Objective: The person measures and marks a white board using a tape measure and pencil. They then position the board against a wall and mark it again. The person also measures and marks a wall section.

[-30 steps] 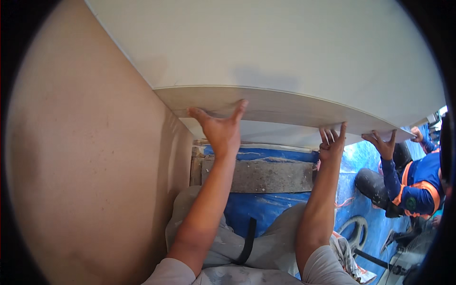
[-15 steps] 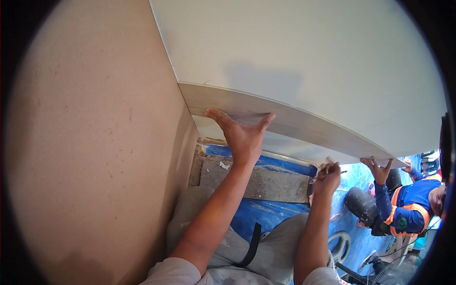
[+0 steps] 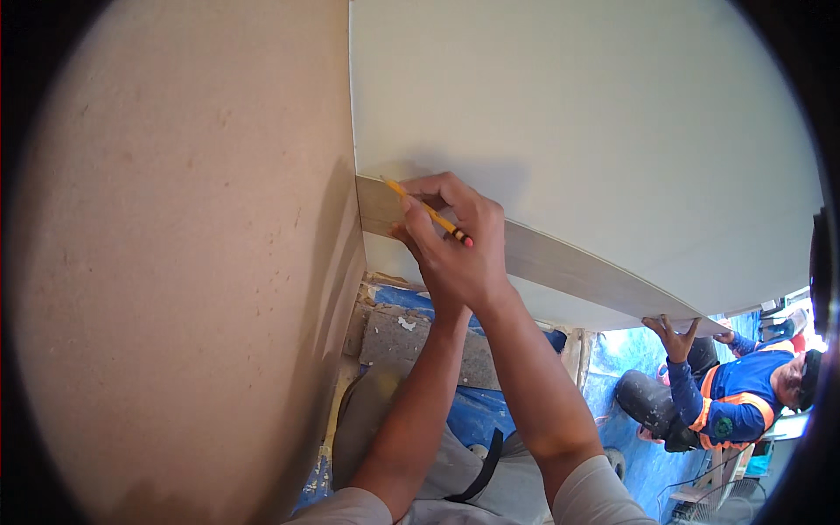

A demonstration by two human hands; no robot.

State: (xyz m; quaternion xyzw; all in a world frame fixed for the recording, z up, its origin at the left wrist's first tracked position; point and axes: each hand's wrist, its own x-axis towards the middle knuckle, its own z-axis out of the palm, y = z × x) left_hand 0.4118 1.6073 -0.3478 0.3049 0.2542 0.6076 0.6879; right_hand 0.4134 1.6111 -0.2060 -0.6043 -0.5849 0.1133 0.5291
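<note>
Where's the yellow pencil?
In the head view's upper middle, the yellow pencil is in the right hand, its tip by the brownish strip's upper edge, near the left-side tan panel.

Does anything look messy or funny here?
Yes, a little: white bits, maybe scraps, sit on the grey slab below the long strip, so it looks untidy. The tan wall looks scuffed instead of clean.

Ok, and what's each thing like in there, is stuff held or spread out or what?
Long board: held along the pale wall
Pencil: held, tip at the long board's upper edge
Right hand: pinching the pencil
Left hand: partly hidden behind the right hand
Co-worker's hand: fingers spread, touching the long board
Blue sheet: spread out, wrinkled
Grey slab: white bits on it
</note>
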